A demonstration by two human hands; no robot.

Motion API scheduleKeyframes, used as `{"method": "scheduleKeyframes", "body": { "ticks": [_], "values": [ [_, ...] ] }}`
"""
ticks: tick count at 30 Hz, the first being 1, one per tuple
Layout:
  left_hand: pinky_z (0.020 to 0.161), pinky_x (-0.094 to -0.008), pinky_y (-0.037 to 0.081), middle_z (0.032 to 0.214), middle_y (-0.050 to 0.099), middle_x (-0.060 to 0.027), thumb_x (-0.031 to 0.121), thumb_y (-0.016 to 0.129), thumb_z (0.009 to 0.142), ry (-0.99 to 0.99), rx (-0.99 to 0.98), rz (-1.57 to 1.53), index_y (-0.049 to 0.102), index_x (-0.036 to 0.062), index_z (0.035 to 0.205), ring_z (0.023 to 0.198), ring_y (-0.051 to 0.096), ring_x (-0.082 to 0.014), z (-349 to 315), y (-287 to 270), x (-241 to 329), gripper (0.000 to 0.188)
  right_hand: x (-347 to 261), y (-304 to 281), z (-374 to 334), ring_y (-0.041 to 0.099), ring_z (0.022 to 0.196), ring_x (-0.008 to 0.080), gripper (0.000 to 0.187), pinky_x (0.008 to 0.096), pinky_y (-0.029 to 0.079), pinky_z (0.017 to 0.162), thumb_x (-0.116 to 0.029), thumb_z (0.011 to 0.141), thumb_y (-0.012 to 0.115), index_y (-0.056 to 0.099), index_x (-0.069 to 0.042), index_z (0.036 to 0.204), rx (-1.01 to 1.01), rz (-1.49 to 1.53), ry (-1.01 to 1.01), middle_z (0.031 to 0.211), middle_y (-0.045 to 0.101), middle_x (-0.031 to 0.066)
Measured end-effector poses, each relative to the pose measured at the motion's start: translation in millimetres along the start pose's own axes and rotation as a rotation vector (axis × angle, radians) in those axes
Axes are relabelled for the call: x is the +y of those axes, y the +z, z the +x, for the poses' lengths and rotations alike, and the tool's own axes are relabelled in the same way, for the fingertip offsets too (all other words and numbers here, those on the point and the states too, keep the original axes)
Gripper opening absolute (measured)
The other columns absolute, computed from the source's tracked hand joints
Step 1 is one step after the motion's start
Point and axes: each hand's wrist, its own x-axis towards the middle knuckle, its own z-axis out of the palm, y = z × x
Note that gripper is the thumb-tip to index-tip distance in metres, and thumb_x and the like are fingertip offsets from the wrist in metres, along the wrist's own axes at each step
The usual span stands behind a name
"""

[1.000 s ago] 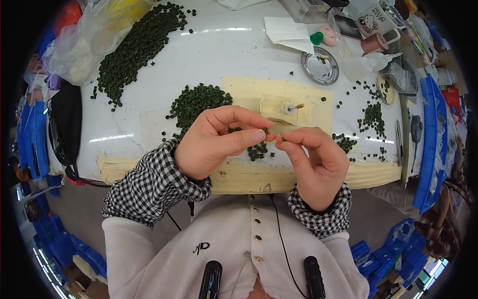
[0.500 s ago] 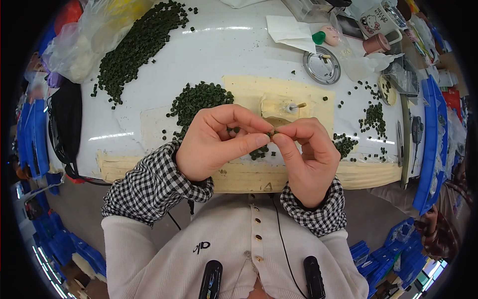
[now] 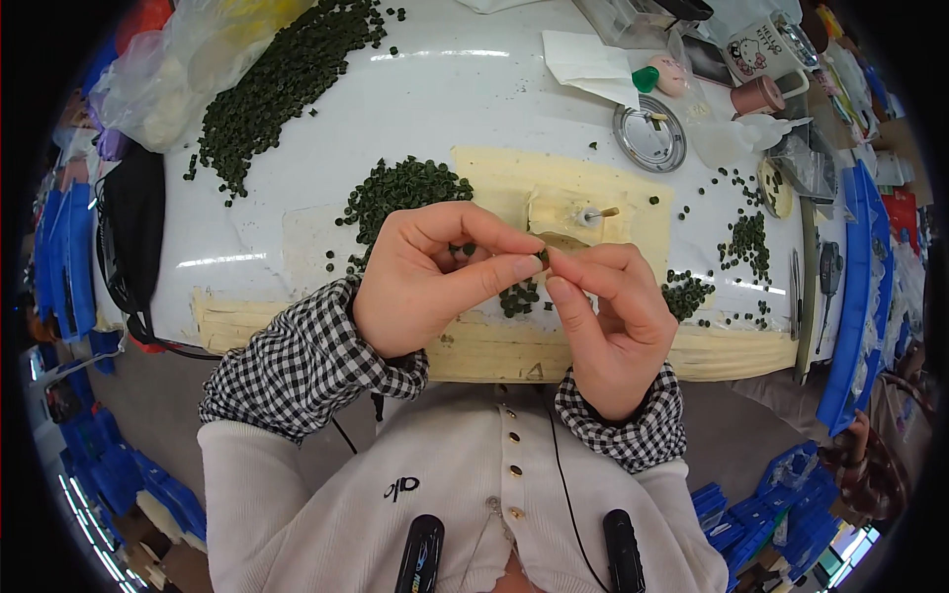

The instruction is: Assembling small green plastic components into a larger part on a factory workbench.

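Over the front part of the table, my left hand point(image 3: 430, 277) pinches a small dark green ring-like piece point(image 3: 541, 255) between thumb and forefinger. Another dark green bit shows within its curled fingers. My right hand point(image 3: 618, 316) is close by on the right; its forefinger tip is at the piece, while its thumb stands a little apart below. Just behind the hands is a pale yellow block point(image 3: 568, 212) with a short metal post and brownish tip point(image 3: 598, 213). A heap of similar green pieces point(image 3: 410, 193) lies beyond my left hand, and a few point(image 3: 519, 298) lie between my hands.
A larger green heap point(image 3: 277, 89) spreads at the far left beside plastic bags point(image 3: 163, 99). Further right are more pieces point(image 3: 746, 245), a round metal dish point(image 3: 649, 138), a mug point(image 3: 756, 49) and tweezers point(image 3: 795, 287). Blue bins point(image 3: 858, 296) line the right side.
My right thumb has come away from the green piece and dropped slightly, parting from the forefinger. My left hand keeps its pinch. The whole view has shifted a little.
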Motion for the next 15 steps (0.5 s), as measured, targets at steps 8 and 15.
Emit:
{"method": "scheduleKeyframes", "body": {
  "ticks": [8,15],
  "values": [
    [0.073,-0.0207,0.045,0.089,0.065,-0.0057,-0.004,0.064,0.082,0.050,-0.011,-0.032,0.067,-0.0015,0.097,0.082,0.057,-0.0082,1.3,0.0,-1.8,0.015,-3.5,-1.7,0.9,0.058,0.073,0.0136,0.028,0.0220,0.047,0.065,0.007,0.074,0.070,0.068,-0.001,0.101,-0.046,-0.101,-0.057,0.088,0.059,0.0080],
    [0.071,-0.0197,0.044,0.088,0.064,-0.0048,-0.004,0.064,0.082,0.094,-0.014,0.103,0.067,-0.0015,0.097,0.080,0.055,-0.0067,0.3,-3.5,-0.9,0.015,-1.8,-2.5,-0.2,0.057,0.072,0.0127,0.030,0.0212,0.046,0.062,0.007,0.074,0.070,0.069,-0.002,0.102,-0.052,-0.094,-0.061,0.088,0.059,0.0073]
  ]
}}
